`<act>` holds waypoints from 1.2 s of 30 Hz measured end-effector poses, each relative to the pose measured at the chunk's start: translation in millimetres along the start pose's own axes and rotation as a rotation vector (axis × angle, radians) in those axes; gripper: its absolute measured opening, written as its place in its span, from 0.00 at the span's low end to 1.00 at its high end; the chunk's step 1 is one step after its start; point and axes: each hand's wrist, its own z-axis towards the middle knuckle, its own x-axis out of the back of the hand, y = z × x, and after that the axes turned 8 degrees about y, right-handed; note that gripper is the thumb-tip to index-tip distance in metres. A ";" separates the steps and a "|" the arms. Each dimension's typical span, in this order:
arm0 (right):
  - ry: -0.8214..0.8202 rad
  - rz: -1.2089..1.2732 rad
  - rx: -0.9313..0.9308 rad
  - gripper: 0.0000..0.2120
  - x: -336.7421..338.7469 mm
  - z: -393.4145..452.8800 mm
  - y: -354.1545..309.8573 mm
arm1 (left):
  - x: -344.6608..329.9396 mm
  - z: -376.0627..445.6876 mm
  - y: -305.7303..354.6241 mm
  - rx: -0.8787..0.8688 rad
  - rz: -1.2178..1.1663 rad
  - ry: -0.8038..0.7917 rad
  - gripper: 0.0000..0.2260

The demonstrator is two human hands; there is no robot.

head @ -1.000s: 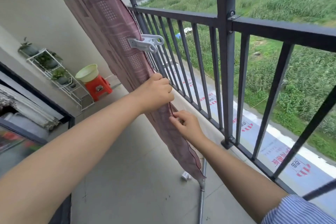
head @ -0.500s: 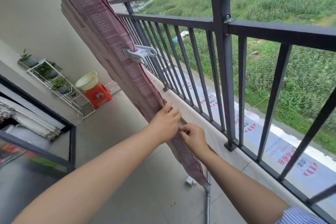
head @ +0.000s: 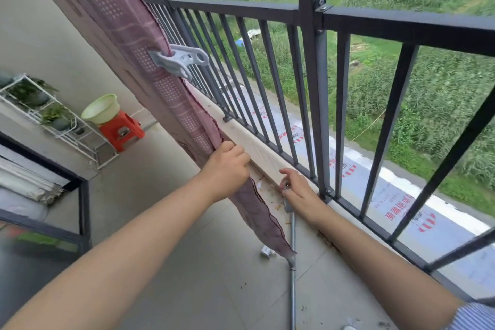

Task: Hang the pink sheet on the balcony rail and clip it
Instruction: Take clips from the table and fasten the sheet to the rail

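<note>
Below our left hand (head: 227, 166) the pink sheet (head: 150, 67) runs on to its pointed lower corner, which ends close over the balcony floor (head: 171, 262) beside a thin metal pole (head: 293, 262). That hand is clenched on the sheet's hemmed edge. Half a second ago our right hand (head: 297, 190) was pinching the same hem just beside it; now it has let go and sits apart to the right, low by the concrete curb (head: 257, 144) under the balcony rail (head: 401, 24). Its fingers are curled near a small metal piece at the top of the pole, but we cannot tell whether they grip it or merely hover, so we call that hand's state uncertain. Our left hand has also slid further down the hem than a second ago.

Well above our left hand a grey plastic clip (head: 179, 60) already bites the sheet. The cloth rises out of view at the top left, so we cannot see what it hangs from, nor whether the clip also grips the railing.

We judge the hanging and first clipping done, and the smoothing of the lower edge nearly so. With only one hand on the cloth, the loose corner could swing or drag on the dirty floor. The right hand's move toward the pole suggests a next step there.
</note>
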 end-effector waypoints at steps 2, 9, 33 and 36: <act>-0.041 -0.047 0.081 0.21 7.3 -2.9 1.6 | -1.2 0.6 -1.3 0.008 -0.013 0.021 0.13; 0.159 0.035 0.190 0.18 18.6 -0.1 -13.8 | -6.5 0.5 -4.0 0.005 -0.014 0.097 0.14; 0.317 -0.165 0.023 0.30 -18.6 -10.8 -27.8 | -16.4 -5.3 -12.1 -0.152 -0.105 0.149 0.08; 0.440 -0.502 -0.041 0.27 -2.5 -34.4 -21.8 | -25.8 -8.3 -5.4 -0.242 -0.203 0.174 0.13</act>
